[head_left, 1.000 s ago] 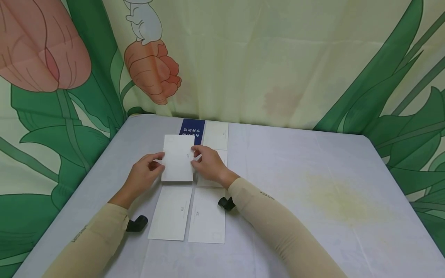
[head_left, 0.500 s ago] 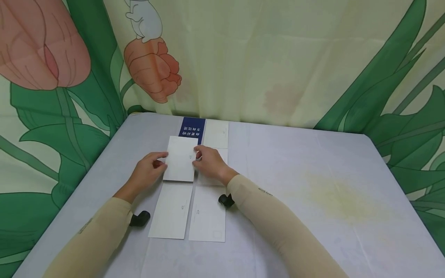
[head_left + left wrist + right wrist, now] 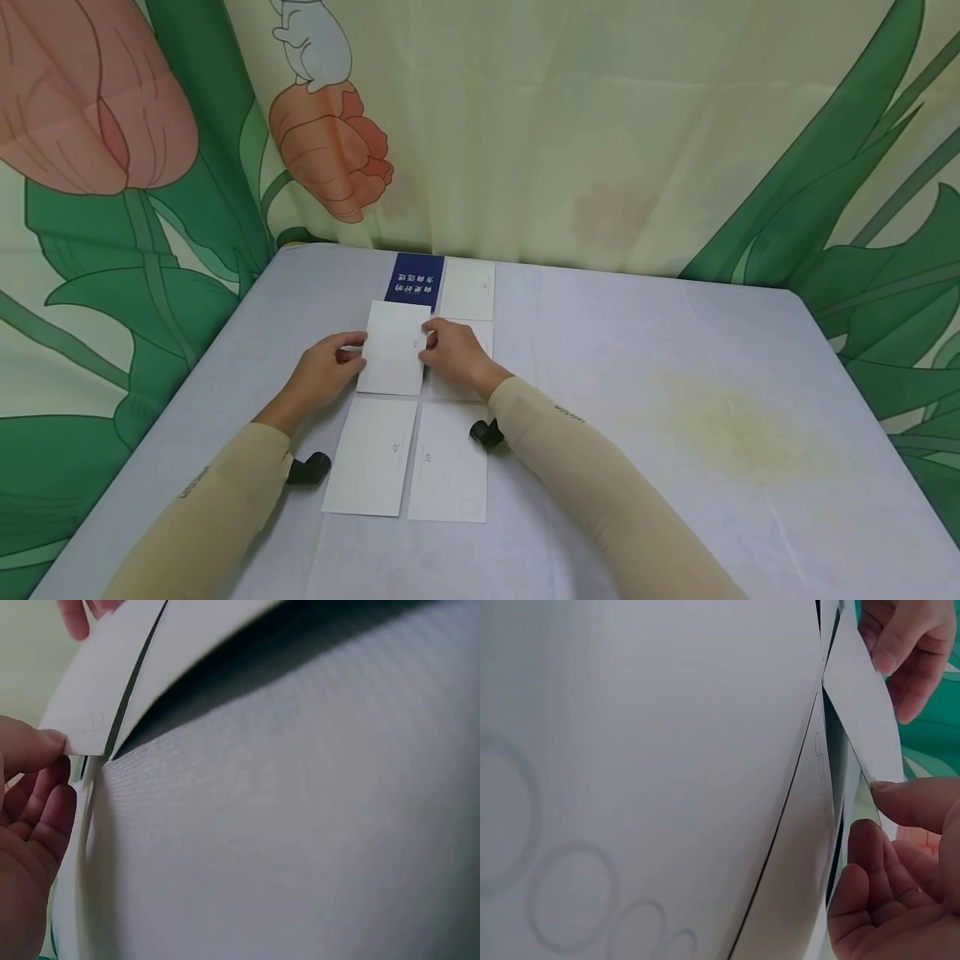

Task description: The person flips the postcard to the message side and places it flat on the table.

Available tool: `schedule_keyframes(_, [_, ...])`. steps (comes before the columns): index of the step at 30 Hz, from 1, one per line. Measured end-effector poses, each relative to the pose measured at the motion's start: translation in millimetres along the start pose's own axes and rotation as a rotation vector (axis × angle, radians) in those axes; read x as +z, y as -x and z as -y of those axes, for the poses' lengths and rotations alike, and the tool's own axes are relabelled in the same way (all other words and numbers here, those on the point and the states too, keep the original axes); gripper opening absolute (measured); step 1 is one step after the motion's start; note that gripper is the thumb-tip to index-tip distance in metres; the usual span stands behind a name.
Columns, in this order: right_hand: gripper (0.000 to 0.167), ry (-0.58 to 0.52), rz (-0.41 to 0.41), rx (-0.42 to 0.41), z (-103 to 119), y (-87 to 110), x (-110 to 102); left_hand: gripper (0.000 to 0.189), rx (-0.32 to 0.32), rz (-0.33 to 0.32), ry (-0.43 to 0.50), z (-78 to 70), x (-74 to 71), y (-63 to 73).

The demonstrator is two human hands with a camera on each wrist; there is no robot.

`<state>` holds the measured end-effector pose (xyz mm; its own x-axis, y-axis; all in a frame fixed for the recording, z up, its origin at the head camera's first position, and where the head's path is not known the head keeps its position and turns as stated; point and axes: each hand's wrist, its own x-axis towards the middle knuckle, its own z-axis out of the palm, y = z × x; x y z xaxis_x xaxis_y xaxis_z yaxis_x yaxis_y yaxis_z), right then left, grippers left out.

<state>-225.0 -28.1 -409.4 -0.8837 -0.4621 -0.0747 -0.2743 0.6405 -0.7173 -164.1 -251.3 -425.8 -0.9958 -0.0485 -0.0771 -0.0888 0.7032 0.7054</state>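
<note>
Both hands pinch a white postcard (image 3: 392,348) by its side edges, thumb and fingers at each side. My left hand (image 3: 322,367) grips its left edge; in the left wrist view that thumb (image 3: 37,750) lies on the card. At the right edge, my right hand (image 3: 457,354) holds it over part of another card. In the right wrist view the held postcard (image 3: 866,712) stands tilted off the surface. Above its far edge lies a dark blue card (image 3: 415,279) with white lettering, its lower edge covered.
White postcards lie flat around it: one near left (image 3: 370,457), one near right (image 3: 447,462), one far right (image 3: 468,288), and one partly under the right hand. They rest on a white-covered table (image 3: 637,400). A printed curtain (image 3: 525,125) hangs behind.
The held postcard and both hands have shifted a little right and toward the near side. More of the blue card and its lettering now shows. Both hands keep their hold.
</note>
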Motion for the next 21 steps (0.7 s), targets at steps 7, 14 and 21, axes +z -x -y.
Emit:
schedule_keyframes(7, [0.046,-0.001,0.01,0.029,-1.0,-0.9,1.7,0.049,-0.013,0.006,0.005,-0.9,2.5,-0.6])
schedule_keyframes(14, [0.047,-0.009,0.009,0.034,-0.6,-0.6,1.1,0.05,-0.023,0.01,0.005,0.0,4.1,-2.3])
schedule_keyframes(21, [0.045,0.013,0.009,0.037,-0.8,-0.7,2.0,0.05,-0.032,0.003,-0.003,0.6,4.4,-1.7])
